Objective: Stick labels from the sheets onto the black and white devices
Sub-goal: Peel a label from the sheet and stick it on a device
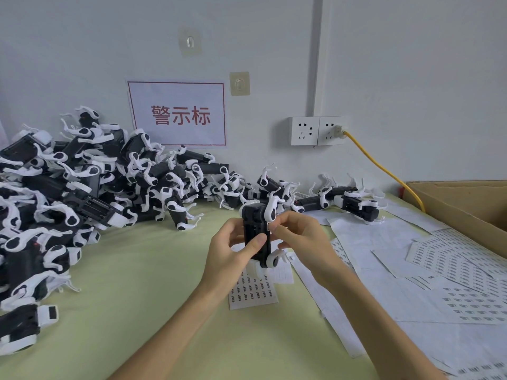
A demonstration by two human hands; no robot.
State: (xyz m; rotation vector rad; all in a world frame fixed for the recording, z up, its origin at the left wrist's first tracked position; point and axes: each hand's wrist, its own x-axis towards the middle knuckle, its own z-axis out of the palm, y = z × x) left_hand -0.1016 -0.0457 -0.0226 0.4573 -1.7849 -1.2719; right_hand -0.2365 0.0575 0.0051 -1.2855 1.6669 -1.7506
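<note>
While the left hand (233, 250) curls fingers and thumb round the black and white device (256, 231), I see the right hand (299, 239) pinching thumb and forefinger on its upper right edge. The device is held upright above the green table (137, 283), long axis vertical: black body, white curved clip on top, white rounded joint below. Under it lies 1 label sheet (252, 292), print too small to read. The wall sign (178, 115) reads 警示标 in red.
</note>
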